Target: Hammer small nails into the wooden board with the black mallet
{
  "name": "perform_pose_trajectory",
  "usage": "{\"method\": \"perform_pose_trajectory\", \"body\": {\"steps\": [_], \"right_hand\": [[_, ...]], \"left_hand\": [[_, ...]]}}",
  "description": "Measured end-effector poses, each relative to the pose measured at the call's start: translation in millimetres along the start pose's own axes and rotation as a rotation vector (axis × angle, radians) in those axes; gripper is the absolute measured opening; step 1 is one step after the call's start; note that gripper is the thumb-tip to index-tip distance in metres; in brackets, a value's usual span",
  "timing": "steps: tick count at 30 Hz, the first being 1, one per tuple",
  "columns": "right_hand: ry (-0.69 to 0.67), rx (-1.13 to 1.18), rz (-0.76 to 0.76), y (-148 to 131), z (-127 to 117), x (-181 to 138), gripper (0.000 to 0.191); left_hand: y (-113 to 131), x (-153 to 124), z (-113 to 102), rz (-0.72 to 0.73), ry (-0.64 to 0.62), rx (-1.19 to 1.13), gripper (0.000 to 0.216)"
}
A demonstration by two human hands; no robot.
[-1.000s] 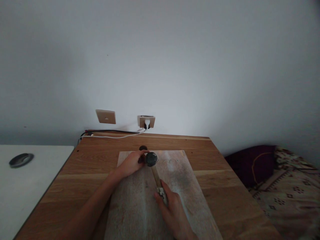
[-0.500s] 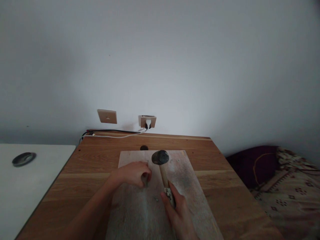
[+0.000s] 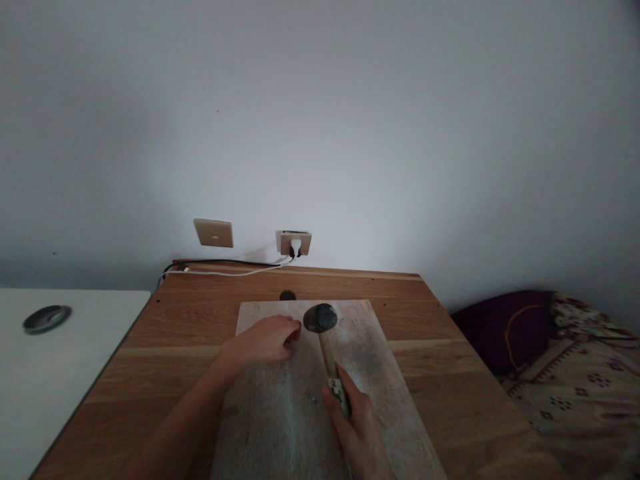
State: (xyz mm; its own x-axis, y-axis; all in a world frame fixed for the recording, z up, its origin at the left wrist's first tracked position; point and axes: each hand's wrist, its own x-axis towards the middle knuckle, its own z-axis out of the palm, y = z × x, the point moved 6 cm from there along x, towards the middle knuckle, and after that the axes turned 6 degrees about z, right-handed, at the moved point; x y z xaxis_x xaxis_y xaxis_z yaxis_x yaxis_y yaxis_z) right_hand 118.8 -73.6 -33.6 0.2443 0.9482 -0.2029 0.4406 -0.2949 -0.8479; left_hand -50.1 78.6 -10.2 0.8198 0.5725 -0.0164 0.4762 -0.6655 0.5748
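Note:
My right hand (image 3: 357, 430) grips the wooden handle of a hammer (image 3: 324, 333), whose dark round head hangs over the far part of a pale worn board (image 3: 370, 373) lying on the wooden table (image 3: 440, 347). My left hand (image 3: 265, 341) rests on the board just left of the hammer head, fingers curled together near the tips; what they pinch is hidden. A small speck (image 3: 313, 399) lies on the board near my right hand.
A dark round spot (image 3: 287, 295) sits on the table beyond the board. Wall sockets with a white plug (image 3: 295, 245) and cables (image 3: 220, 268) run along the back edge. A white surface with a dark ring (image 3: 46, 318) lies left; patterned fabric (image 3: 575, 387) right.
The hammer head rose from beside my left hand and shifted right, and now dips slightly. My left hand drew back toward me, then moved a little forward on the board.

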Motion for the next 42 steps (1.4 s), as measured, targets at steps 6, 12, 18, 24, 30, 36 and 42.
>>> {"method": "perform_pose_trajectory", "body": {"steps": [6,12,18,24,30,36,42], "right_hand": [[-0.03,-0.006,0.022,0,0,-1,0.076],[0.039,0.014,0.022,-1,-2,-6,0.076],[0.008,-0.007,0.009,7,-1,-6,0.069],[-0.053,-0.078,0.009,25,-12,-13,0.063],[-0.145,-0.109,0.062,32,-16,-18,0.058],[-0.357,-0.075,0.118,16,-7,-15,0.054],[-0.341,-0.079,0.122,12,-6,-12,0.054]], "left_hand": [[3,-9,2,-0.07,-0.035,0.061,0.037],[0,-26,-28,-0.205,-0.024,0.143,0.025],[15,-19,2,-0.281,-0.031,0.191,0.037],[25,-17,22,-0.261,0.021,0.221,0.037],[-2,-26,1,-0.271,0.149,0.107,0.028],[-26,-26,-6,-0.246,0.455,-0.111,0.016],[-28,-24,4,-0.236,0.523,-0.115,0.018]]}}
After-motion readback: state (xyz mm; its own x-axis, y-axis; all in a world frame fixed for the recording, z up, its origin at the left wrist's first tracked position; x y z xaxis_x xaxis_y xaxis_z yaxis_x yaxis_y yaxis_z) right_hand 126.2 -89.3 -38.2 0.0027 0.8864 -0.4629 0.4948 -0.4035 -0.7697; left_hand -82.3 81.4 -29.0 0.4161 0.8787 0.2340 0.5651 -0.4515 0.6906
